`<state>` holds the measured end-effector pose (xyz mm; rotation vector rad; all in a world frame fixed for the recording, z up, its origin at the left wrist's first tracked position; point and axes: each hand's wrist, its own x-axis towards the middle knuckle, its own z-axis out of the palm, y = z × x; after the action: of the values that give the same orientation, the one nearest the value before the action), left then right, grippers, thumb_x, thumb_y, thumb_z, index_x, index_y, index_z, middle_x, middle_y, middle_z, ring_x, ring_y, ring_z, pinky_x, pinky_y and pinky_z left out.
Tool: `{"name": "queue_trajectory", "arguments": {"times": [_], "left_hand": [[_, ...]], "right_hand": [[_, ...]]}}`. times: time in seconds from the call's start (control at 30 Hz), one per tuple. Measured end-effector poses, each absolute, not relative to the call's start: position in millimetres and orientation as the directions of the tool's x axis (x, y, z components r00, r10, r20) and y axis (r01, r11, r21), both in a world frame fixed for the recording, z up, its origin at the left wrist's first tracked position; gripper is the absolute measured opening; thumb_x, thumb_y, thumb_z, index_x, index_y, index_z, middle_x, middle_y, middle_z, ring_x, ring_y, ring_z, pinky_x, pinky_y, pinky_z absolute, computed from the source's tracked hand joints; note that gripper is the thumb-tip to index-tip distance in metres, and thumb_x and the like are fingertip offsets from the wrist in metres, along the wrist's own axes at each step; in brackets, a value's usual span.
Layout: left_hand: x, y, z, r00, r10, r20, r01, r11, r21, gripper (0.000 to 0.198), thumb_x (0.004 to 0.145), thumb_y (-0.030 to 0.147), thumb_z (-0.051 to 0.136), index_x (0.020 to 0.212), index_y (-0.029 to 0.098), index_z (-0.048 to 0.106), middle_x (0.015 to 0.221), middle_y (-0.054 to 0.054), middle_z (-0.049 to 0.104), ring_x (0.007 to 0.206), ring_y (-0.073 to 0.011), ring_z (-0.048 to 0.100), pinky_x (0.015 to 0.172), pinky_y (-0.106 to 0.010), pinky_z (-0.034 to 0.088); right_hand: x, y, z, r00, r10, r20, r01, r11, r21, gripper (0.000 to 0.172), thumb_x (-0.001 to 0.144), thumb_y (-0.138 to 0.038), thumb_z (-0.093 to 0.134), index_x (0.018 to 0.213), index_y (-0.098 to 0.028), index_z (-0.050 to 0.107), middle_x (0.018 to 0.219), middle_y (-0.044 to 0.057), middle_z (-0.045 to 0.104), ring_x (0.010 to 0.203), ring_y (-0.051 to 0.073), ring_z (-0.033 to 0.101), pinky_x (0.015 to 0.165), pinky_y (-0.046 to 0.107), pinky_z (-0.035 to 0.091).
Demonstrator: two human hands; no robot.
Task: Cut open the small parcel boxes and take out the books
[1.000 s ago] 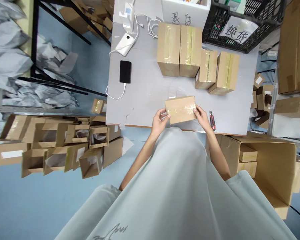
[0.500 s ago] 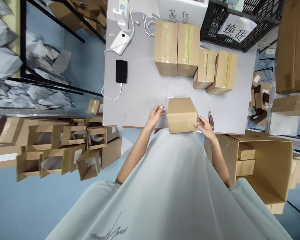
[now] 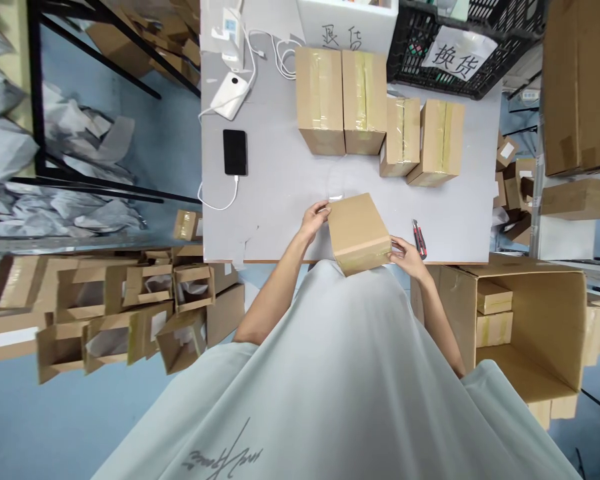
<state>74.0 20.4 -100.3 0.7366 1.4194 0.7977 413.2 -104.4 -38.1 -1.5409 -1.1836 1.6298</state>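
A taped cardboard box (image 3: 360, 230) is at the table's front edge, tilted and turned a little, close against my shirt. My left hand (image 3: 315, 220) has its fingers closed on the box's far left corner. At the near right corner, my right hand (image 3: 405, 255) grips the same box, thumb and fingers around its edge. A red and black utility knife (image 3: 419, 240) lies on the table just right of my right hand.
Several taped boxes (image 3: 320, 100) stand farther back on the table (image 3: 275, 200). Behind them are a white bin (image 3: 347, 27) and a black crate (image 3: 410, 53). A phone (image 3: 235, 152) with a cable lies left. A large open carton (image 3: 530, 373) stands low at the right.
My left hand has moved in and taken hold of the box's far left corner. The box has turned and tilted. My right hand has stayed on its right corner.
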Motion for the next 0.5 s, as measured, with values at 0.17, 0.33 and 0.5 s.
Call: {"name": "queue_trajectory", "arguments": {"times": [0.17, 0.33, 0.5], "left_hand": [[37, -8, -119, -0.248, 0.805, -0.540, -0.041, 0.548, 0.836, 0.057, 0.087, 0.033, 0.077, 0.143, 0.019, 0.074, 0.145, -0.019, 0.073, 0.135, -0.0304, 0.073, 0.119, -0.052, 0.061], [32, -59, -129, -0.289, 0.789, -0.543, -0.023, 0.561, 0.827, 0.061, 0.083, 0.035, 0.079, 0.140, 0.015, 0.074, 0.136, -0.021, 0.076, 0.127, -0.0299, 0.077, 0.117, -0.054, 0.063], [49, -87, -132, -0.299, 0.817, -0.492, 0.017, 0.521, 0.854, 0.052, 0.091, 0.050, 0.077, 0.132, 0.018, 0.077, 0.142, -0.019, 0.078, 0.130, -0.0308, 0.076, 0.117, -0.056, 0.062]], "right_hand": [[396, -61, -61, 0.048, 0.952, -0.303, 0.200, -0.306, -0.931, 0.063, 0.089, -0.064, 0.080, 0.139, -0.025, 0.080, 0.150, 0.014, 0.076, 0.146, 0.034, 0.067, 0.137, 0.054, 0.045], [383, -7, -90, 0.117, 0.969, -0.217, 0.277, -0.242, -0.930, 0.060, 0.098, -0.060, 0.061, 0.142, -0.024, 0.078, 0.160, 0.013, 0.072, 0.154, 0.030, 0.061, 0.140, 0.052, 0.038], [383, 29, -109, 0.119, 0.962, -0.245, 0.315, -0.270, -0.910, 0.070, 0.099, -0.066, 0.056, 0.146, -0.019, 0.075, 0.162, 0.017, 0.069, 0.155, 0.030, 0.061, 0.139, 0.050, 0.039]]}}
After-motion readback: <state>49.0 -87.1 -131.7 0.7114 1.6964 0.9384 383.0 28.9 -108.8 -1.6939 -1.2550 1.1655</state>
